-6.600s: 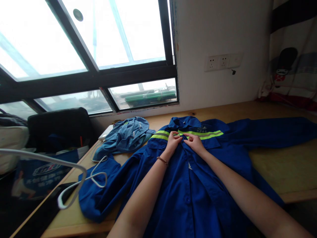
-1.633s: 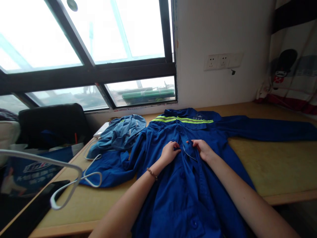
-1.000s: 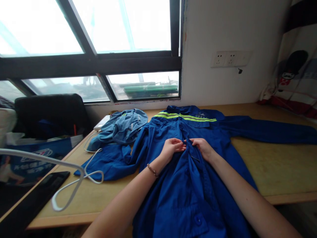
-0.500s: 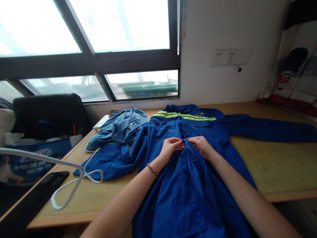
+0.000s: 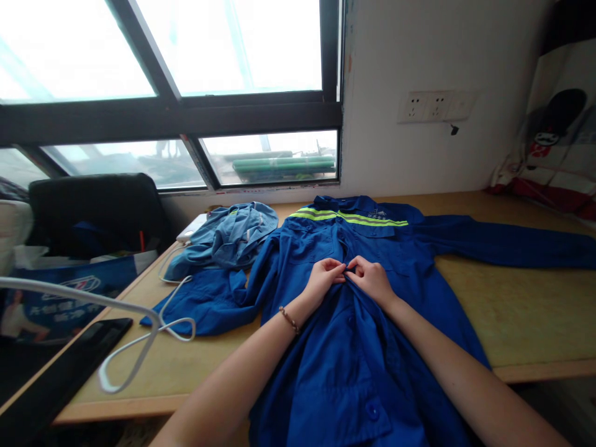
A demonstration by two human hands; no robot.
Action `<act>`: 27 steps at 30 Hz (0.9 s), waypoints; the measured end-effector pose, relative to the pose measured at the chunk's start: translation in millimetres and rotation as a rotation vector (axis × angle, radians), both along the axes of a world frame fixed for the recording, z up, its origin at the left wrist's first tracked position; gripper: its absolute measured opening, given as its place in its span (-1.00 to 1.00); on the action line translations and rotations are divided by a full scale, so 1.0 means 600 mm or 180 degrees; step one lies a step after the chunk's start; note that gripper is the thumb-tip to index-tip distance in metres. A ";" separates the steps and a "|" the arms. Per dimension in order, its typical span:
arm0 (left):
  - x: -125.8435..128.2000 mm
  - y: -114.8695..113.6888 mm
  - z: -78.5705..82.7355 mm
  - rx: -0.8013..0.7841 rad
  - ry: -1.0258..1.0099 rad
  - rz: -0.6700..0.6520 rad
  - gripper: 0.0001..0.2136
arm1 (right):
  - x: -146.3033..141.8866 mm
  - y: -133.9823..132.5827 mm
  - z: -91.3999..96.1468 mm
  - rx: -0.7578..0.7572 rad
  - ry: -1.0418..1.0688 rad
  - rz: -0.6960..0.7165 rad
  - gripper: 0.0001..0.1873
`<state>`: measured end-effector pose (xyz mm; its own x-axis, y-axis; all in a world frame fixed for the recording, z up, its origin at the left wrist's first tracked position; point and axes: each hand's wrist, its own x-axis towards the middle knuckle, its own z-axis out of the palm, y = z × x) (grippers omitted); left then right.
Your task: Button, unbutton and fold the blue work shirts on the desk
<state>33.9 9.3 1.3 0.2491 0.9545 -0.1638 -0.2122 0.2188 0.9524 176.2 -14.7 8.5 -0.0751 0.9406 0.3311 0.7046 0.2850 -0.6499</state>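
Note:
A dark blue work jacket point(image 5: 354, 372) with a yellow-green reflective stripe point(image 5: 347, 218) lies face up on the wooden table point(image 5: 526, 323), sleeves spread to both sides. My left hand point(image 5: 325, 277) and my right hand point(image 5: 372, 279) meet at the front opening in the middle of the chest. Both hands pinch the two front edges of the jacket together, fingertips touching. A beaded bracelet sits on my left wrist. A blue button point(image 5: 372, 410) shows lower down on the front.
A crumpled lighter blue garment point(image 5: 228, 239) lies at the table's back left. A white clothes hanger point(image 5: 125, 335) sticks in from the left, over a black flat object point(image 5: 51, 385). A dark chair point(image 5: 93, 211) stands by the window. Wall sockets point(image 5: 433, 105) are above the table.
Since 6.6 s ago my hands have moved down from the collar area to mid-chest. In the last half second they drew closer, closing the gap between the two front edges.

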 end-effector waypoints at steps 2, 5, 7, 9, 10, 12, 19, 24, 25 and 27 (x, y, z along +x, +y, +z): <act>-0.001 0.001 -0.004 -0.0034 -0.0093 0.0023 -0.77 | -0.001 0.000 -0.001 -0.0038 0.0040 0.0038 -0.85; -0.002 0.003 -0.008 -0.0074 -0.0136 0.0072 -0.76 | -0.002 0.001 -0.002 -0.0097 0.0190 0.0108 -0.81; -0.001 0.004 -0.010 -0.0098 -0.0204 0.0134 -0.73 | -0.001 0.002 -0.002 -0.0119 0.0308 0.0176 -0.78; -0.001 0.004 -0.010 -0.0115 -0.0326 0.0208 -0.70 | 0.000 0.003 -0.001 -0.0093 0.0400 0.0264 -0.72; -0.001 0.004 -0.010 -0.0119 -0.0389 0.0238 -0.68 | 0.000 0.003 0.000 -0.0058 0.0425 0.0314 -0.69; 0.000 0.003 -0.009 -0.0129 -0.0468 0.0272 -0.66 | 0.001 0.003 0.002 0.0059 0.0415 0.0397 -0.63; 0.000 -0.001 -0.002 -0.0121 -0.0527 0.0371 -0.64 | 0.003 0.014 -0.011 0.0048 0.0292 0.0371 -0.64; 0.000 -0.006 0.005 -0.0087 -0.0610 0.0357 -0.64 | 0.005 0.022 -0.022 -0.0467 0.0637 0.0316 -0.58; 0.000 -0.006 0.006 -0.0082 -0.0633 0.0361 -0.63 | 0.004 0.020 -0.020 -0.0375 0.0620 0.0319 -0.58; 0.000 -0.006 0.006 -0.0090 -0.0666 0.0379 -0.63 | 0.001 0.012 -0.012 -0.0011 0.0479 0.0325 -0.58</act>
